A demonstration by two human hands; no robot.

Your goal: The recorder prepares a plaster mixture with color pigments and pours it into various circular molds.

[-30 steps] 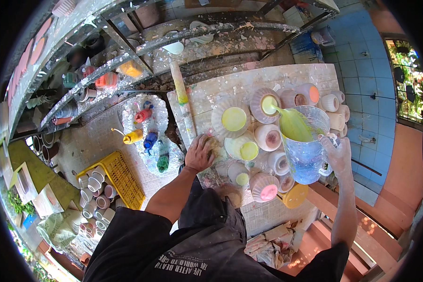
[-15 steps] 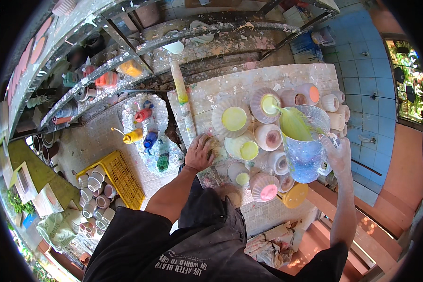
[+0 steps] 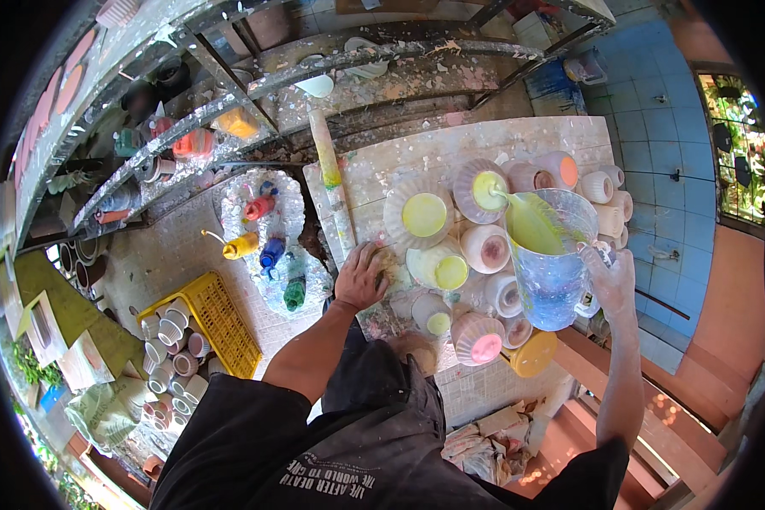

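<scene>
My right hand (image 3: 609, 282) is wrapped around the handle of a clear, bluish plastic jug (image 3: 552, 293) above the right side of the table. The jug is tilted to the left, and pale yellow-green liquid (image 3: 531, 217) runs from its lip into a fluted plaster mold (image 3: 466, 194). Left of that mold stands a wider fluted mold (image 3: 391, 225) filled with the same liquid. Nearer me, another round mold (image 3: 425, 265) also holds yellow-green liquid. My left hand (image 3: 363, 276) lies on the table's left edge with fingers stretched out, beside a brownish patch or lump that I cannot make out.
More molds crowd the right of the table (image 3: 374, 174), one with pink liquid (image 3: 485, 347). A paint-stained tube (image 3: 327, 161) lies at the left edge. Paint bottles (image 3: 272, 252) stand on a splattered slab. A yellow crate (image 3: 221, 327) of pots sits left; a splattered shelf (image 3: 391, 85) lies behind.
The yellow-green liquid fills the opening of the fluted mold under the jug more evenly. The jug and both hands stay almost in the same place.
</scene>
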